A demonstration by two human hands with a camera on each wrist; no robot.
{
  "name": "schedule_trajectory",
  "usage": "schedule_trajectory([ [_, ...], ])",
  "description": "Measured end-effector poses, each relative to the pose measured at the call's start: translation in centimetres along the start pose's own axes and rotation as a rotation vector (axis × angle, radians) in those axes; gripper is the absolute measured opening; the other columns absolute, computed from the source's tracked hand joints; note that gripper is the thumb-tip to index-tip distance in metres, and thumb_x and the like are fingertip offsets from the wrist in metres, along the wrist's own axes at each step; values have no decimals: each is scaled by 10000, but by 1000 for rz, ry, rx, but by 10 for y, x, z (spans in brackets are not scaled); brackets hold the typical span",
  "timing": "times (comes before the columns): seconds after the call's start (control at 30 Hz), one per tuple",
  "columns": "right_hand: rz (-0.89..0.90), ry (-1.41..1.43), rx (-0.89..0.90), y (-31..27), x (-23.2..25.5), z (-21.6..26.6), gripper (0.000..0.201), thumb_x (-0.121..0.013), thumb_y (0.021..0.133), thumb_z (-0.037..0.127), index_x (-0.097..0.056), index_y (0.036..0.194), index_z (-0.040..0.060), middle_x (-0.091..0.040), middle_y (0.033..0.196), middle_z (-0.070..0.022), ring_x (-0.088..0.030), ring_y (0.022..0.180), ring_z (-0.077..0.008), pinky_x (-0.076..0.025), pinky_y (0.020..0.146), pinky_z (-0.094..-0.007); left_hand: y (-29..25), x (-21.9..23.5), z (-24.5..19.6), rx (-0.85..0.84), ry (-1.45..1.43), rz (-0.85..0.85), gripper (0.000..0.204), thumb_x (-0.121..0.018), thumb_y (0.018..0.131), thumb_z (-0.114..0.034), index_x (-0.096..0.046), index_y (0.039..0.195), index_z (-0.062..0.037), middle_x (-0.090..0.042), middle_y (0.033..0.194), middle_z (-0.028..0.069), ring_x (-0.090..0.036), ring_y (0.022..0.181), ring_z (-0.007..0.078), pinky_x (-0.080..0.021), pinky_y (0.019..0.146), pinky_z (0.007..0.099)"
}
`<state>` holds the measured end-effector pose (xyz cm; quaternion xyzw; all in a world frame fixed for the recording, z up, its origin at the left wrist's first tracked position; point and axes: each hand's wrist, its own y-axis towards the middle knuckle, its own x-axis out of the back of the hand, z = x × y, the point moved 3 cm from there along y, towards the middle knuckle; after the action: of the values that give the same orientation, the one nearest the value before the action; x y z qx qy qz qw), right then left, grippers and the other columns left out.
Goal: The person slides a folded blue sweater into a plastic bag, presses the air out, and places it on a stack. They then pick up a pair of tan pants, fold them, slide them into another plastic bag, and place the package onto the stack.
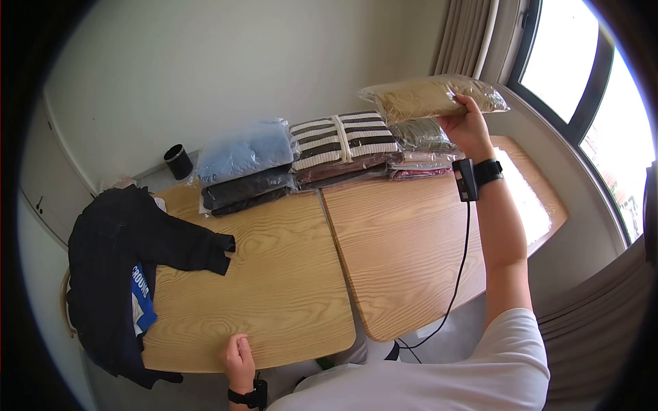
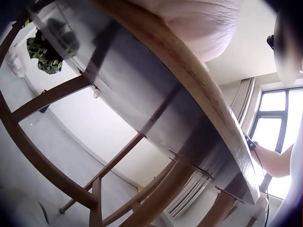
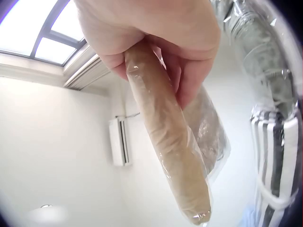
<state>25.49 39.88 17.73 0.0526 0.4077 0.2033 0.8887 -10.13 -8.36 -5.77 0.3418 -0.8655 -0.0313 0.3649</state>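
Observation:
My right hand grips a tan folded garment in a clear plastic bag by its near edge, holding it up over the right-hand pile. The right wrist view shows thumb and fingers pinching the end of the bagged garment. Below it lie a grey-green bagged garment and several flat packets. My left hand rests at the table's front edge, loosely curled and holding nothing. Only part of the left hand shows above the tabletop's edge in the left wrist view.
A striped knit bundle and a light-blue bagged garment top the other piles along the back. Black clothing drapes over the left side beside a black cup. A gap splits the wooden tables. A cable hangs from the right wrist.

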Motion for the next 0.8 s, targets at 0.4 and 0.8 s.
schedule_trajectory([
  [0.4,-510,-184,-189,45,158,-24,146,-538,935,197,-580,971,62,-640,1011,-102,-614,956,-241,-513,871,-401,-1,-5,8,-49,79,-33,196,-481,926,-120,-589,843,20,-503,588,95,-492,508,183,-383,505,324],
  [0.8,-590,-492,-359,34,152,-13,338,-589,928,331,-540,1088,37,-590,1104,-244,-619,1026,-306,-584,714,-346,-2,-1,4,-5,75,-36,188,-506,920,-141,-600,841,2,-539,636,115,-526,557,241,-405,541,349],
])
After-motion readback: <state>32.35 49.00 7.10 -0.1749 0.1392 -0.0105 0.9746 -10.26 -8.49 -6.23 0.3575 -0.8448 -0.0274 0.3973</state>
